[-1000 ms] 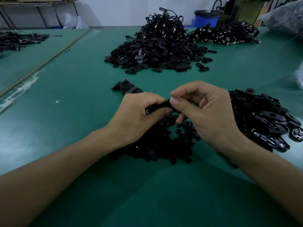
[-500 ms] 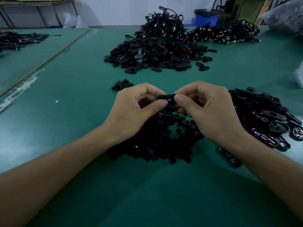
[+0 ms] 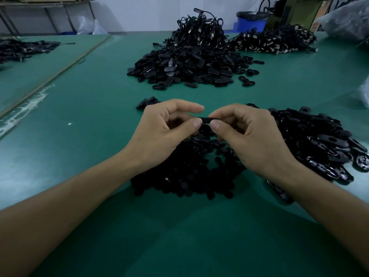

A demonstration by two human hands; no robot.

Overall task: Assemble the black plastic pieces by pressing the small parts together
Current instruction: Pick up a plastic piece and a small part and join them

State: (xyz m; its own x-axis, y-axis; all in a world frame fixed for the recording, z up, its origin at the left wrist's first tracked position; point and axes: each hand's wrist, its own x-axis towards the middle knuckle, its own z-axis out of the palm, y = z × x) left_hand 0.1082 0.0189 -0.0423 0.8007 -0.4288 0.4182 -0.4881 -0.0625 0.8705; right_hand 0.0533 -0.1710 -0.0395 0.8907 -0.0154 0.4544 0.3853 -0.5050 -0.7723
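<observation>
A small black plastic piece (image 3: 205,119) is held level between both hands above the table. My left hand (image 3: 163,130) pinches its left end with thumb and forefinger. My right hand (image 3: 251,136) pinches its right end the same way. Under the hands lies a heap of small black round parts (image 3: 185,176). To the right spreads a pile of larger black oval pieces (image 3: 319,144), partly behind my right wrist.
On the green table (image 3: 89,108), a big heap of black pieces with cords (image 3: 191,60) lies at the back centre, another heap (image 3: 273,41) at the back right, a third heap (image 3: 22,48) at the far left. A few pieces (image 3: 146,101) lie beyond my left hand. A blue bin (image 3: 251,21) stands behind.
Both hands have lifted slightly off the heap and turned the piece level between the thumbs and forefingers. The hands have drawn a little apart along it.
</observation>
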